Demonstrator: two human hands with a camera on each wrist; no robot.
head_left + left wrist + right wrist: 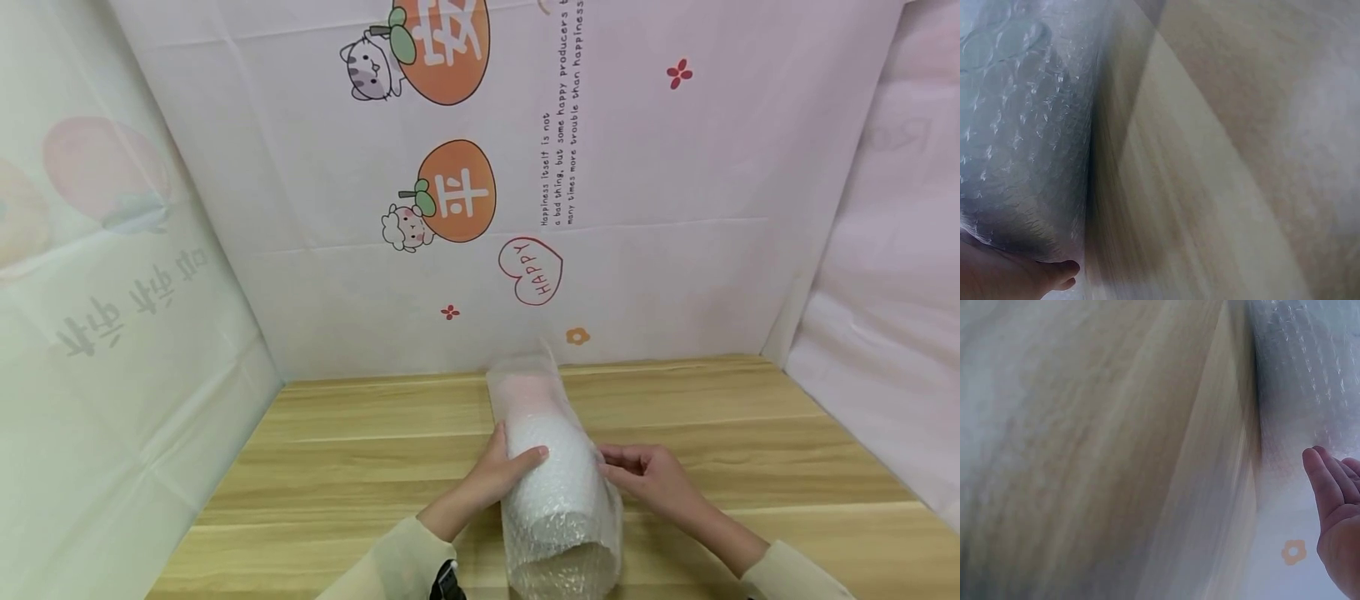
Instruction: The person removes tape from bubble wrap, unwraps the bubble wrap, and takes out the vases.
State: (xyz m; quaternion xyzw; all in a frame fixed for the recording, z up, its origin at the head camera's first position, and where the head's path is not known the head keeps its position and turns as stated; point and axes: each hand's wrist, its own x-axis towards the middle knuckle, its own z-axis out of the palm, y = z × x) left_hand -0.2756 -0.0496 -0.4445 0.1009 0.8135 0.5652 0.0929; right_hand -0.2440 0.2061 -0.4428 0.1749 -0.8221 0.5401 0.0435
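A long bundle of clear bubble wrap [551,487] lies lengthwise on the wooden table, its rolled near end open like a tube. Something whitish shows through the layers, but I cannot tell what it is. My left hand [498,471] grips the bundle from its left side, thumb over the top and fingers along the flank. In the left wrist view, some fingers [1060,273] show at the wrap's lower edge. At the right side, my right hand [652,475] pinches the edge of the wrap between thumb and fingers. The right wrist view shows its fingers [1325,481] against the plastic.
The wood-grain table [360,450] extends to both sides of the bundle. A white printed cloth [637,275] hangs behind it, and more cloth [97,400] closes off the left and right. The wrap's far end reaches the back cloth.
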